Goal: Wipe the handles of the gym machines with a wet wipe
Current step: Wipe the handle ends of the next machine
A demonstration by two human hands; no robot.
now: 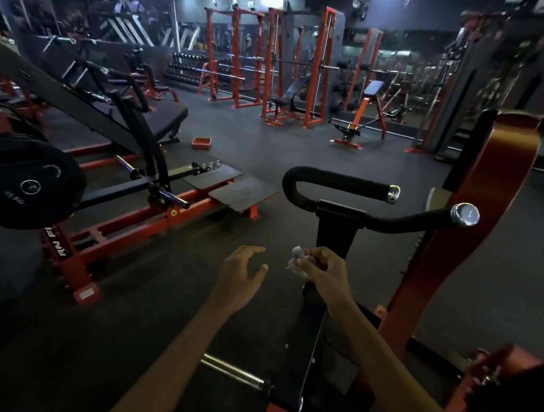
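Note:
A black padded handle [338, 181] curves up from a black post [337, 231] of the machine in front of me and ends in a chrome cap [393, 193]. A second black handle [421, 218] runs to the right, capped in chrome too. My right hand [324, 265] sits just below the post, shut on a crumpled white wet wipe [297, 260]. My left hand [245, 273] hovers beside it with fingers apart and nothing in it. Neither hand touches a handle.
The machine's red frame [492, 192] rises at the right. A red and black plate-loaded machine [132, 198] with a 15 kg plate [29, 183] stands at the left. A small red tray [201, 142] lies on the dark floor. Red racks [272, 64] and benches fill the far room.

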